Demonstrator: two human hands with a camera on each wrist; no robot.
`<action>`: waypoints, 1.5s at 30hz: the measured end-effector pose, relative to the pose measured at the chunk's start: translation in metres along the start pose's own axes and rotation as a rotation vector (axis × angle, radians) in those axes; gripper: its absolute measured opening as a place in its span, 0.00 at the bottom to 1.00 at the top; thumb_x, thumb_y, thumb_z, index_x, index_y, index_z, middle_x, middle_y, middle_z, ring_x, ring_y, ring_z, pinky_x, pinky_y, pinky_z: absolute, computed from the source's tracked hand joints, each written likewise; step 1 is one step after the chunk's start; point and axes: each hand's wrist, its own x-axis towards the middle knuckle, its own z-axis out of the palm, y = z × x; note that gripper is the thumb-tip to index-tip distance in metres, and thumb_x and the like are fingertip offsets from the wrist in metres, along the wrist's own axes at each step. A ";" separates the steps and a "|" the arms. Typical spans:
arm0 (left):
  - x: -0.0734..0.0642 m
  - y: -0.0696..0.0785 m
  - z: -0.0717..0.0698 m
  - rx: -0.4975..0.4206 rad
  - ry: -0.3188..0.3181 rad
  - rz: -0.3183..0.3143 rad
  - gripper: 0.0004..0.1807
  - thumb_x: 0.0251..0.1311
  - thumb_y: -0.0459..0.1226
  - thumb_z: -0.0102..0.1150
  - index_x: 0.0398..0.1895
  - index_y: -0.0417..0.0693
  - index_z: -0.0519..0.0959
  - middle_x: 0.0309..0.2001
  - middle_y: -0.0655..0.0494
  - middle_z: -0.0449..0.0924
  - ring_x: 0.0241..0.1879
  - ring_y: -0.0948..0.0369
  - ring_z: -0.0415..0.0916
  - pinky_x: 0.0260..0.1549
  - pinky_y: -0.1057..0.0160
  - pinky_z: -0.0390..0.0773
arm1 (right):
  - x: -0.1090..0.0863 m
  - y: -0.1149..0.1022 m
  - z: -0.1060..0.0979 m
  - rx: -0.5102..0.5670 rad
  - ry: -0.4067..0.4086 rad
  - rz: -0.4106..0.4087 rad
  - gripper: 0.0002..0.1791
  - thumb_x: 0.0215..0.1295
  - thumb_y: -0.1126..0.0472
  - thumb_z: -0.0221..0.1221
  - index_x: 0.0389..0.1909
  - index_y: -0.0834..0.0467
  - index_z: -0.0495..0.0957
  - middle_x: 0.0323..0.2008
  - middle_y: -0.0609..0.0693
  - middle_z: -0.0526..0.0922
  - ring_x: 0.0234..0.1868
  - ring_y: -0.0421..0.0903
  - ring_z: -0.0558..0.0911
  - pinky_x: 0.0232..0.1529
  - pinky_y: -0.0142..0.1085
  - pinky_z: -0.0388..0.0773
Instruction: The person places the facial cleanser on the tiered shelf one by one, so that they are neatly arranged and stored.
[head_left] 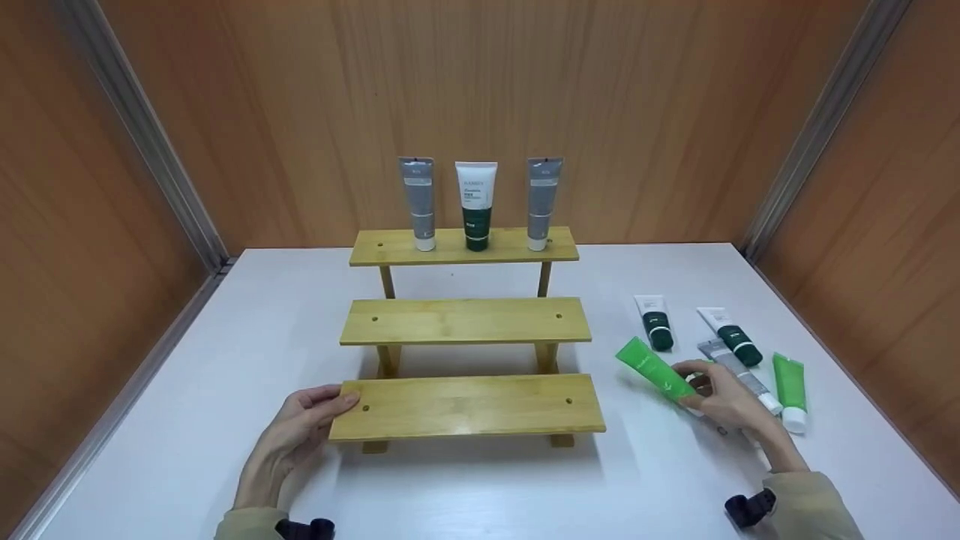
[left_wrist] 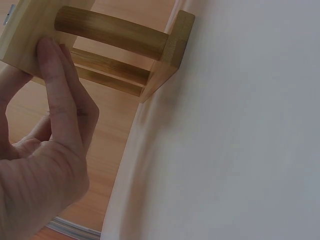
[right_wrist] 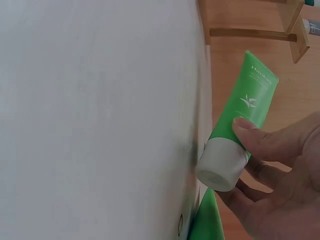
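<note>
The left hand (head_left: 295, 427) pinches the left end of the lowest shelf on a three-step wooden stand (head_left: 465, 406), thumb on top; the left wrist view shows fingers (left_wrist: 57, 95) against the board's underside. On the right, the right hand (head_left: 724, 397) holds a green squeeze tube (head_left: 654, 367) near its white cap (right_wrist: 221, 162), tilted just above the table. Beside that hand lie a grey tube (head_left: 739, 373), another green tube (head_left: 790, 386) and two white-and-dark-green tubes (head_left: 657, 324). Part of the grey tube is hidden behind the right hand.
On the top shelf (head_left: 375, 247) stand two grey tubes (head_left: 420, 199) with a white-and-dark-green tube (head_left: 476, 202) between them, caps down. The white table (head_left: 225, 360) is enclosed by wood-grain panels (head_left: 637, 112) at the back and sides, with metal corner strips.
</note>
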 end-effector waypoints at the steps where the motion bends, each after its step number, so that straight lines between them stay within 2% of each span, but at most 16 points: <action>1: 0.000 0.000 0.000 0.002 0.001 -0.001 0.27 0.67 0.35 0.63 0.64 0.29 0.70 0.43 0.57 0.87 0.44 0.64 0.87 0.48 0.70 0.86 | 0.000 -0.001 0.000 0.013 0.000 0.000 0.30 0.59 0.69 0.65 0.64 0.70 0.71 0.57 0.67 0.78 0.54 0.58 0.80 0.54 0.45 0.80; 4: 0.000 0.000 0.000 0.004 -0.002 0.000 0.27 0.67 0.35 0.63 0.64 0.29 0.70 0.44 0.57 0.87 0.44 0.64 0.87 0.49 0.70 0.86 | 0.001 -0.002 0.000 0.049 -0.005 -0.022 0.30 0.59 0.70 0.65 0.64 0.71 0.70 0.57 0.68 0.77 0.55 0.58 0.79 0.55 0.41 0.80; 8: -0.001 -0.001 0.000 0.006 -0.017 0.008 0.27 0.68 0.35 0.62 0.65 0.28 0.69 0.44 0.58 0.87 0.45 0.65 0.86 0.49 0.71 0.86 | 0.002 -0.004 0.000 0.111 -0.011 -0.058 0.31 0.58 0.71 0.65 0.63 0.72 0.70 0.58 0.69 0.77 0.56 0.59 0.79 0.52 0.29 0.78; 11: -0.001 -0.001 0.000 0.004 -0.021 0.012 0.26 0.68 0.34 0.61 0.64 0.29 0.70 0.44 0.58 0.87 0.45 0.65 0.86 0.49 0.71 0.85 | 0.004 -0.007 0.000 0.150 -0.017 -0.063 0.32 0.59 0.72 0.65 0.65 0.72 0.69 0.60 0.69 0.75 0.58 0.60 0.78 0.51 0.26 0.77; 20: 0.000 -0.001 0.001 0.021 -0.001 0.000 0.29 0.67 0.36 0.62 0.66 0.28 0.68 0.44 0.58 0.87 0.45 0.65 0.86 0.50 0.71 0.85 | 0.007 -0.023 0.001 0.248 0.014 -0.082 0.32 0.62 0.70 0.64 0.67 0.72 0.66 0.63 0.69 0.72 0.61 0.60 0.76 0.48 0.24 0.77; 24: 0.000 -0.001 0.001 0.026 -0.001 0.002 0.30 0.67 0.36 0.62 0.66 0.28 0.67 0.44 0.58 0.87 0.45 0.65 0.86 0.50 0.71 0.85 | 0.009 -0.034 0.001 0.280 0.033 -0.059 0.33 0.63 0.68 0.64 0.68 0.70 0.66 0.63 0.67 0.72 0.60 0.58 0.76 0.49 0.27 0.77; 29: 0.000 -0.001 0.000 0.015 -0.008 -0.001 0.28 0.67 0.36 0.62 0.66 0.29 0.69 0.44 0.58 0.87 0.45 0.65 0.86 0.49 0.70 0.86 | 0.011 -0.046 0.001 0.308 0.057 -0.071 0.33 0.63 0.67 0.65 0.68 0.68 0.66 0.61 0.65 0.73 0.60 0.56 0.76 0.52 0.27 0.77; 33: 0.000 -0.001 0.000 0.016 -0.006 0.000 0.30 0.67 0.36 0.62 0.67 0.27 0.67 0.44 0.57 0.87 0.45 0.65 0.86 0.49 0.71 0.86 | 0.011 -0.055 0.003 0.360 0.072 -0.083 0.34 0.64 0.67 0.64 0.70 0.68 0.64 0.61 0.65 0.74 0.60 0.51 0.76 0.55 0.22 0.76; 37: 0.000 0.000 0.001 0.030 -0.004 -0.007 0.32 0.68 0.36 0.62 0.68 0.27 0.64 0.45 0.58 0.87 0.45 0.65 0.86 0.50 0.70 0.86 | 0.010 -0.067 0.006 0.418 0.098 -0.112 0.33 0.65 0.67 0.64 0.70 0.68 0.64 0.60 0.65 0.74 0.57 0.45 0.76 0.54 0.22 0.76; 45: 0.001 0.000 0.000 0.023 -0.011 -0.011 0.28 0.68 0.36 0.62 0.66 0.30 0.68 0.44 0.59 0.87 0.45 0.65 0.87 0.48 0.70 0.86 | 0.013 -0.091 0.014 0.452 0.147 -0.179 0.34 0.65 0.69 0.64 0.70 0.68 0.64 0.62 0.66 0.74 0.56 0.40 0.77 0.55 0.20 0.76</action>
